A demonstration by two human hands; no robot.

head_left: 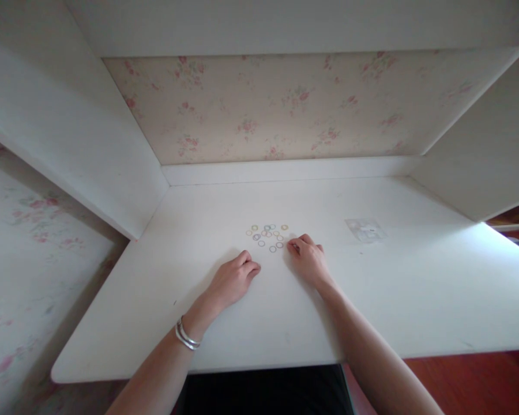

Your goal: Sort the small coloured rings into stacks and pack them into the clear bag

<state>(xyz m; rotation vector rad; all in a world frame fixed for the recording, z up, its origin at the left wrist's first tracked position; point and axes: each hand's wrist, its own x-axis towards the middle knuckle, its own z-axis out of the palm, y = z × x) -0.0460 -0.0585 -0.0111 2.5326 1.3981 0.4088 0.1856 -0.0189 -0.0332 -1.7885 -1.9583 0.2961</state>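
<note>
Several small thin rings [273, 249], grey, pinkish and yellowish, lie loosely grouped on the white desk top; some overlap. My left hand [233, 279] rests on the desk just in front of the group, at its left. Its fingers are curled and closed, and whatever may be between them is hidden. Close to the group's right edge is my right hand [309, 262], with thumb and fingers pinched together beside a grey ring [279, 245]. Anything in that pinch is too small to make out.
A clear plastic bag [365, 230] lies flat on the desk [259, 340] to the right. White panels [480, 138] enclose the desk at both sides, with a flowered wall [263, 109] behind. A shelf [285, 26] overhangs the back. The desk's front edge is near my body.
</note>
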